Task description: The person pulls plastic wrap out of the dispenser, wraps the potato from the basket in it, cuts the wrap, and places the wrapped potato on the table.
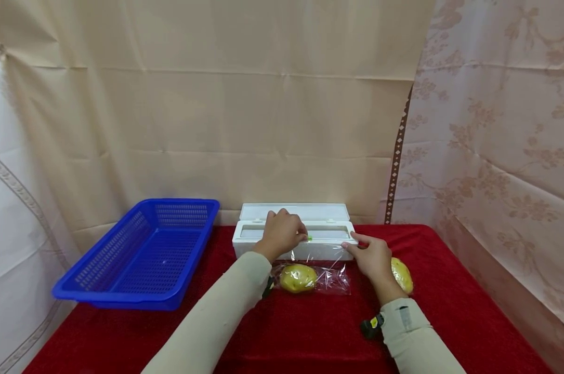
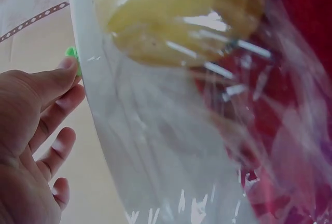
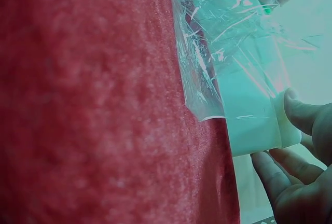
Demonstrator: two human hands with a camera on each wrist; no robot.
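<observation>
A white cling film dispenser box (image 1: 258, 246) stands at the back of the table, its lid (image 1: 294, 210) raised. My left hand (image 1: 282, 234) pinches a small green slide cutter (image 2: 73, 60) on the box's front edge between thumb and forefinger; the other fingers are loosely bent. At the box's right end, my right hand (image 1: 374, 257) grips the corner, thumb on top and fingers on the end below. Clear cling film (image 1: 334, 280) runs from the box's front down onto the table. In front of the box, a yellow potato (image 1: 298, 278) lies with the film over it.
Another shiny yellow potato (image 1: 402, 275) lies at the right, partly behind my right wrist. To the left stands a blue plastic basket (image 1: 118, 302) with nothing in it. Red cloth (image 1: 328, 332) covers the table, and a beige curtain (image 1: 216, 114) hangs behind.
</observation>
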